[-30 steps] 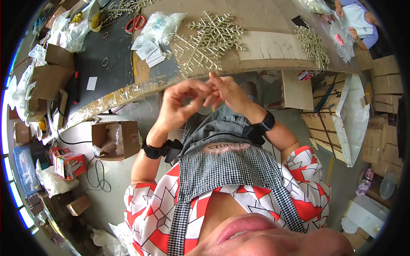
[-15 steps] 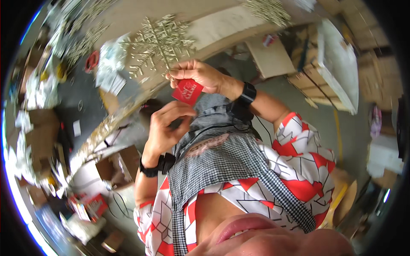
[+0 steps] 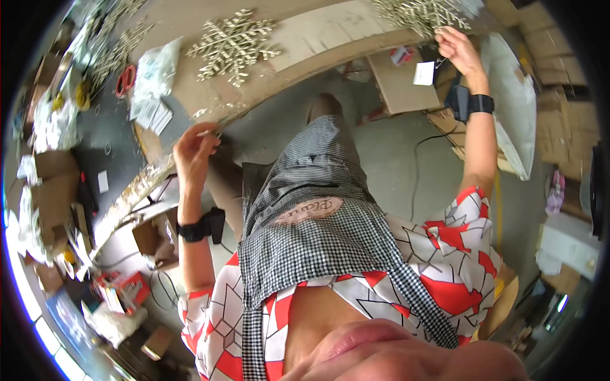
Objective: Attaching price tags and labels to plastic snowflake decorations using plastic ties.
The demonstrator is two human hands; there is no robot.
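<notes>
At the far right of the worktable, my right hand (image 3: pixel 459 54) pinches the edge of a glittery gold snowflake ornament (image 3: pixel 419 14), which overlaps others in a pile. A small white tag (image 3: pixel 424 73) dangles just below those fingers. My left hand (image 3: pixel 192 152) is by the table's near edge, thumb and fingers pressed together; a small pale bit shows at the fingertips, too small to name. Another gold snowflake (image 3: pixel 235 46) lies flat on the table between my hands, touched by neither.
Left of the lone snowflake are a clear plastic bag (image 3: pixel 157 66), red-handled scissors (image 3: pixel 126 80) and white paper slips (image 3: pixel 151 117). More gold ornaments (image 3: pixel 117 51) lie at the far left. Cardboard boxes (image 3: pixel 403 82) and a white foam panel (image 3: pixel 511 114) stand on the right.
My right hand has swung far right to the pile, away from my left hand. The red card it held is out of sight; a white tag hangs there. My left hand moved left to the table edge.
</notes>
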